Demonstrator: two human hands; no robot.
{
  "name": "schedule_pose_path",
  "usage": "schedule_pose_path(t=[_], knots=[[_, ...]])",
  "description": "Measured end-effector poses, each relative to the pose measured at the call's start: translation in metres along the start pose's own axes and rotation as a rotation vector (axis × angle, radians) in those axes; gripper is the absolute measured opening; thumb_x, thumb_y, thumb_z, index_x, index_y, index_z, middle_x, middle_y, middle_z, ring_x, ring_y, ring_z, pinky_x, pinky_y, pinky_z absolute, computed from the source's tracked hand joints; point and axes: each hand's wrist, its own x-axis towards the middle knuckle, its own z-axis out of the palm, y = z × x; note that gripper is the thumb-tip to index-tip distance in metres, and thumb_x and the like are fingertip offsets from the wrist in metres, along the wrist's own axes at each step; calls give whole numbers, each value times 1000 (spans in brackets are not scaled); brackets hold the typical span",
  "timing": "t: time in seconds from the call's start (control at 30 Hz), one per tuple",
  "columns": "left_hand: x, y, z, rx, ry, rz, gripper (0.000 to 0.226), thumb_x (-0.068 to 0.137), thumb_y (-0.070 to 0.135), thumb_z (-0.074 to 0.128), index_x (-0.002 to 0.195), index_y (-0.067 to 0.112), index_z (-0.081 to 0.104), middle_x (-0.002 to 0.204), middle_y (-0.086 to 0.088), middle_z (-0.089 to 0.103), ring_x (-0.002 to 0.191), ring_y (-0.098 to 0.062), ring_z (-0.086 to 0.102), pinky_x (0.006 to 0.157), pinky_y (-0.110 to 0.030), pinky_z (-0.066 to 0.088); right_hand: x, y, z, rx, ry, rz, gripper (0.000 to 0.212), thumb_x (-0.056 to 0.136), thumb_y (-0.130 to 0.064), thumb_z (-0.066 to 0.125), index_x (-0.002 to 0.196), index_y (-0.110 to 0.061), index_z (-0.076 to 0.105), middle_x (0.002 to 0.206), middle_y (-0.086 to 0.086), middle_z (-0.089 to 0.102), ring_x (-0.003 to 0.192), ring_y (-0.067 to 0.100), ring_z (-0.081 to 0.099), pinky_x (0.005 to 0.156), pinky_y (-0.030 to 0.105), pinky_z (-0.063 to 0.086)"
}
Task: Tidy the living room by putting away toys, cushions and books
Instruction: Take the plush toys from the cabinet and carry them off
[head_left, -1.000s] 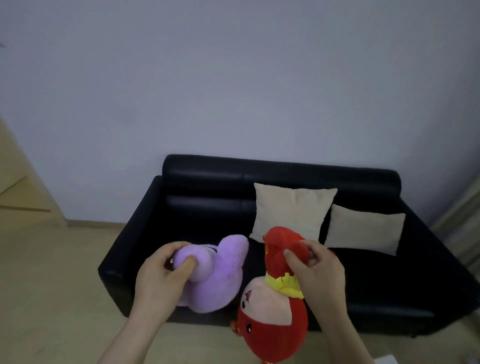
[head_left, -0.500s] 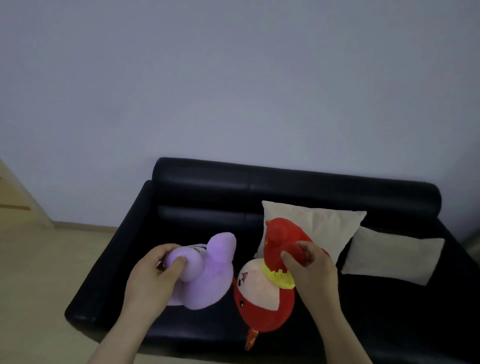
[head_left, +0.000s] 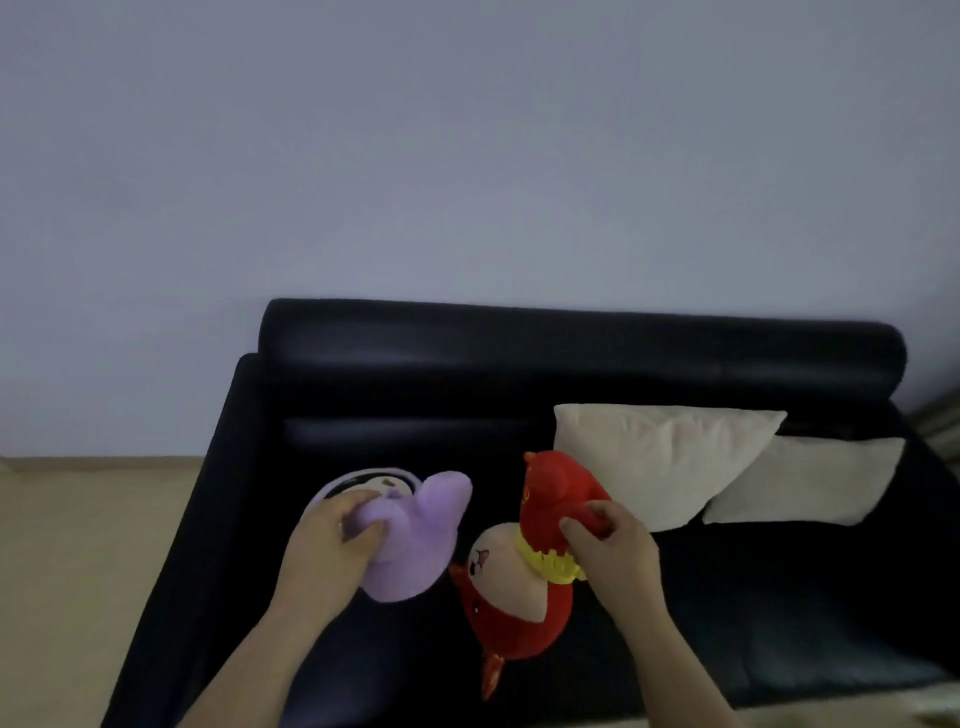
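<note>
My left hand (head_left: 332, 551) grips a purple plush toy (head_left: 415, 535) over the left half of a black sofa (head_left: 571, 358). A red plush toy (head_left: 519, 603) with a cream face and yellow collar hangs head down from my right hand (head_left: 613, 556), which grips its upper red part over the seat's middle. Both toys are close above the seat; whether they touch it is unclear. Two beige cushions lean on the sofa's right side: a larger cushion (head_left: 660, 462) against the backrest and a flatter cushion (head_left: 810, 483) beside it.
The sofa stands against a plain pale wall (head_left: 467, 156). Light wooden floor (head_left: 78, 545) shows to its left and along the front edge at lower right. The sofa's left armrest (head_left: 208, 493) is bare.
I have come closer to the sofa, which now fills the lower view. Both hands have carried the toys forward and lower, from in front of the sofa to over the seat.
</note>
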Motion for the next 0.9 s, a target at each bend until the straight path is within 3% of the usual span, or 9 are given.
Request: schedule_pose_path(t=[0.1,0.17,0.23,0.4,0.53,0.63,0.77,0.83,0.9], knots=[[35,-19,-2,20,-66,-31,40,87,6,61,86,45,55,86,22,54,79,-1,54,62,-13,40,17,3,31,39,6,132,22,83,-28,68,103,-20,62,93,-1,66,80,14,64,63,29,53],[51,-33,3,54,-89,-61,28,88,6,60,103,29,66,90,14,58,82,-9,55,63,-17,42,27,10,48,80,-11,219,17,82,-27,69,96,-21,61,92,1,66,81,19,67,71,40,59],[65,-46,10,84,-105,-90,30,89,6,58,117,16,65,101,1,61,88,-14,54,65,-16,41,36,17,62,111,-25,294,14,83,-25,69,91,-19,60,89,4,66,80,23,68,75,47,59],[99,-85,35,100,-111,-185,31,91,4,55,121,10,62,108,-9,59,102,-31,59,80,-28,44,71,38,101,256,51,468,11,88,-19,63,96,-12,61,88,8,66,78,24,69,75,43,60],[106,-134,48,128,-97,-164,35,82,-5,62,113,13,63,105,-2,57,82,-7,54,67,-8,39,86,54,124,573,197,655,6,90,-11,61,93,-6,62,91,10,64,81,25,68,79,39,57],[117,-176,69,147,-138,-177,39,78,-13,61,110,9,64,106,-4,58,84,-6,53,69,-4,41,94,78,152,716,161,779,2,90,-5,61,90,-5,59,98,11,60,89,26,64,84,39,54],[126,-214,99,166,-249,-247,37,82,-10,57,112,10,64,109,-1,56,98,-12,51,76,-9,37,98,120,186,448,-41,839,3,91,-11,59,88,-11,58,93,12,64,84,24,62,79,36,54],[127,-234,116,184,-334,-308,36,81,-10,54,107,12,65,105,0,59,97,-14,54,76,-13,38,103,135,196,187,-142,804,5,90,-18,58,95,-18,59,91,9,64,77,21,60,68,32,52],[129,-250,127,195,-375,-366,34,82,-11,51,99,15,66,102,-3,64,92,-19,60,72,-15,41,110,143,199,57,-182,734,17,91,-19,58,108,-17,61,90,6,65,82,22,62,70,33,52]])
